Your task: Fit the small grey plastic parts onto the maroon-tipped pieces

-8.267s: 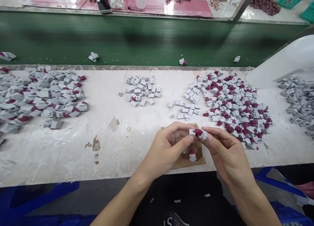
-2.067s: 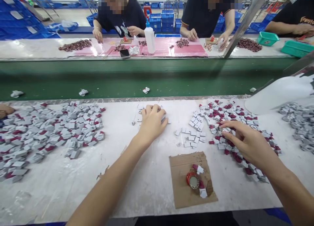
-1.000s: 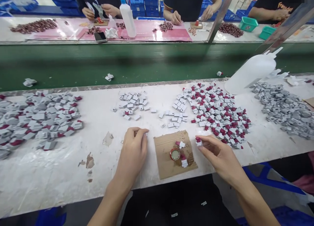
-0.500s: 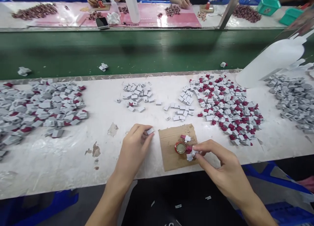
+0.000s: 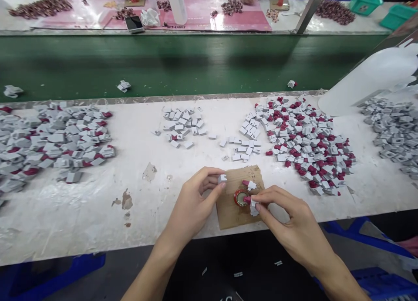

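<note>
My left hand [image 5: 199, 201] pinches a small grey block [image 5: 222, 178] between thumb and fingertips, over the left edge of a brown cardboard piece [image 5: 228, 214]. A grey and dark red part is pinched in my right hand [image 5: 284, 209], its red end [image 5: 247, 200] at the opening of a red-rimmed bottle cap [image 5: 241, 197] on the cardboard. Another grey and red piece [image 5: 251, 185] lies just above the cap. A further light grey piece [image 5: 254, 211] shows under my right fingertips, partly hidden.
Piles of grey and red parts lie left [image 5: 55, 140] and right [image 5: 307, 140], with loose grey blocks [image 5: 184, 122] between. A white bottle [image 5: 369, 76] leans at the right. Beyond the green belt [image 5: 196, 65], other people's hands are at a far table.
My left hand has moved right with its grey block, onto the cardboard's left side. My right hand has shifted slightly left, bringing the red end over the cap's opening.
</note>
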The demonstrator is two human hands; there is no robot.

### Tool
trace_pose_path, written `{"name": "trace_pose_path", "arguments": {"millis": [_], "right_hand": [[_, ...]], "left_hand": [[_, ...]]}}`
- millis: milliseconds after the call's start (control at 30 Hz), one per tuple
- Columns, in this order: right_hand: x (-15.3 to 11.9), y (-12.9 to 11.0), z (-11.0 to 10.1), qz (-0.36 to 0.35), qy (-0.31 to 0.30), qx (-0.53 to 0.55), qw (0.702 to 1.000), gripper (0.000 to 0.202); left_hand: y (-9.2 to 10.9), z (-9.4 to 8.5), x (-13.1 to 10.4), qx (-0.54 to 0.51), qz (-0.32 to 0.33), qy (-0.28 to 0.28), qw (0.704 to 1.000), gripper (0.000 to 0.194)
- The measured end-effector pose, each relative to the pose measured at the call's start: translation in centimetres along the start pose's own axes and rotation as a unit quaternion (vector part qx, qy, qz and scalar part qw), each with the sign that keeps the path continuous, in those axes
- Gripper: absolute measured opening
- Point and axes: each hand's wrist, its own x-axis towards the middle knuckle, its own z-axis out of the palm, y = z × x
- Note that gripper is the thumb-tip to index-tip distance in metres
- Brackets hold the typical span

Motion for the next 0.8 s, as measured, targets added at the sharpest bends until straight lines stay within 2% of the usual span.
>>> {"name": "trace_pose_path", "arguments": {"millis": [100, 233, 333, 467, 567, 667, 800], "right_hand": [[0.2, -0.6, -0.1, 0.013, -0.016, -0.01, 1.0, 0.015], [0.5, -1.3, 0.1, 0.001, -0.022, -0.031, 0.999, 0.017], [0.7, -1.7, -0.1, -0.008, -0.019, -0.02, 1.0, 0.016], [1.2, -1.3, -0.9, 0.004, 0.061, 0.097, 0.993, 0.01], [2.1, -0.6, -1.4, 0.023, 0.122, 0.251, 0.96, 0.007], [2.9, -0.1, -1.4, 0.045, 0.116, 0.333, 0.935, 0.007], [3.2, 0.2, -1.4, 0.054, 0.115, 0.324, 0.938, 0.008]], "left_hand": [[0.5, 0.4, 0.2, -0.01, -0.001, -0.01, 1.0, 0.015], [1.1, 0.7, 0.5, -0.014, 0.02, -0.008, 1.0, 0.013], [1.6, 0.8, 0.7, -0.029, 0.009, -0.008, 1.0, 0.012], [2.6, 1.1, 0.9, -0.116, -0.026, -0.038, 0.992, 0.015], [3.7, 1.9, 1.2, -0.193, -0.033, -0.079, 0.978, 0.017], [4.8, 2.8, 1.6, -0.227, -0.032, -0.095, 0.969, 0.018], [5.4, 3.7, 2.0, -0.246, -0.029, -0.1, 0.964, 0.017]]}}
